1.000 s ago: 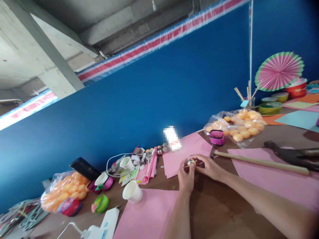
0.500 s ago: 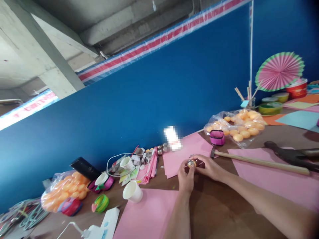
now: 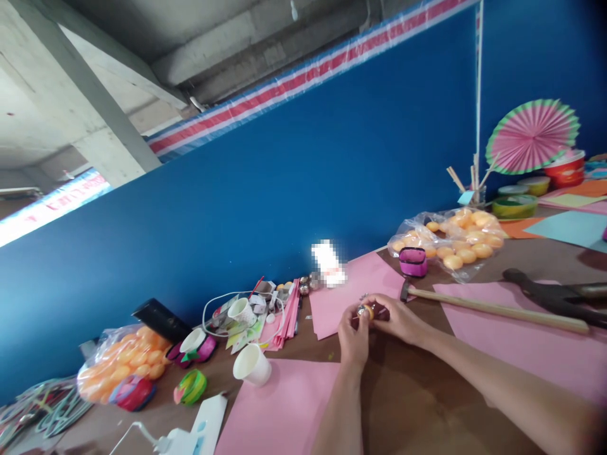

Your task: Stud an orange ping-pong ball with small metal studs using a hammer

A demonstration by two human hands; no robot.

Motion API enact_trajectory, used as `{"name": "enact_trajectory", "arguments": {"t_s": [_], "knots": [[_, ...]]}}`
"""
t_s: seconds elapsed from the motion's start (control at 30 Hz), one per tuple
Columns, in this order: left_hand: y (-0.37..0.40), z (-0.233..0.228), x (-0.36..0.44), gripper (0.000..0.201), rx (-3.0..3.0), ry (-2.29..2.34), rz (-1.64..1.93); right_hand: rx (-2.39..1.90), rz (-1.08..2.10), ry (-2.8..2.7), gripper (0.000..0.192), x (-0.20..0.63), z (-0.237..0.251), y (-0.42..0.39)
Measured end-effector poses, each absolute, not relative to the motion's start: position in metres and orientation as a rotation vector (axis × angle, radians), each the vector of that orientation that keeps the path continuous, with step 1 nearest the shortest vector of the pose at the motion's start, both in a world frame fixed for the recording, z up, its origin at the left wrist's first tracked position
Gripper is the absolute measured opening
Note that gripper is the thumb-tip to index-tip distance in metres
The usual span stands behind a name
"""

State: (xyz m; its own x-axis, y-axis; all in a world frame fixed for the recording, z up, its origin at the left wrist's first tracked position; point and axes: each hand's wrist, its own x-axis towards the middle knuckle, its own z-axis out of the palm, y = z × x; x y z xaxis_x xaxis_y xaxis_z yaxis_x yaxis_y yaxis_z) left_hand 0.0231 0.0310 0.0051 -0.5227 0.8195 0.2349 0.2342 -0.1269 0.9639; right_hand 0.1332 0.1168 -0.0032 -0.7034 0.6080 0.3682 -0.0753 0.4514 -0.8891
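Observation:
Between my two hands is a small round ball (image 3: 364, 311), shiny silver on its left side and yellow-orange on its right. My left hand (image 3: 353, 338) pinches it from the left with thumb and fingers. From the right, the fingers of my right hand (image 3: 397, 320) close on the same ball. Both hands are just above the brown table (image 3: 408, 398), in front of a pink sheet (image 3: 353, 297). Fingers cover part of the ball. A hammer (image 3: 497, 308) with a wooden handle lies right of my right hand.
A bag of orange balls (image 3: 467, 243) and a magenta band (image 3: 413, 261) lie behind on the right. Left of my hands stand a white paper cup (image 3: 252, 365) and a power strip (image 3: 206, 426). Silver balls (image 3: 304, 286) sit by the blue wall (image 3: 284, 202).
The ball has turned slightly in my fingers, with more of its orange part showing on the right. Both hands stay in nearly the same place.

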Motion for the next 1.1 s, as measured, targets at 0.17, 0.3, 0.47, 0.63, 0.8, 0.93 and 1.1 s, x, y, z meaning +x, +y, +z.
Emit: {"name": "enact_trajectory", "arguments": {"t_s": [0.17, 0.3, 0.47, 0.63, 0.8, 0.93, 1.1], "knots": [[0.031, 0.004, 0.022, 0.032, 1.197, 1.658, 1.698, -0.431, 1.23, -2.049, 0.042, 0.134, -0.005, 0.118], [0.031, 0.0, 0.021, 0.037, 1.16, 1.617, 1.692, -0.437, 1.162, -2.066, 0.04, 0.134, -0.006, 0.12], [0.031, -0.002, 0.02, 0.05, 1.115, 1.625, 1.682, -0.448, 1.141, -2.07, 0.038, 0.134, -0.004, 0.12], [0.031, 0.0, 0.022, 0.046, 1.167, 1.578, 1.689, -0.421, 1.179, -2.051, 0.032, 0.136, 0.003, 0.117], [0.033, -0.005, 0.02, 0.049, 1.063, 1.589, 1.744, -0.431, 1.166, -2.008, 0.03, 0.134, 0.002, 0.116], [0.037, -0.012, 0.017, 0.049, 0.992, 1.565, 1.715, -0.452, 1.145, -2.021, 0.03, 0.133, 0.0, 0.117], [0.036, -0.01, 0.016, 0.043, 1.059, 1.596, 1.724, -0.451, 1.189, -2.037, 0.038, 0.133, -0.003, 0.118]]}}
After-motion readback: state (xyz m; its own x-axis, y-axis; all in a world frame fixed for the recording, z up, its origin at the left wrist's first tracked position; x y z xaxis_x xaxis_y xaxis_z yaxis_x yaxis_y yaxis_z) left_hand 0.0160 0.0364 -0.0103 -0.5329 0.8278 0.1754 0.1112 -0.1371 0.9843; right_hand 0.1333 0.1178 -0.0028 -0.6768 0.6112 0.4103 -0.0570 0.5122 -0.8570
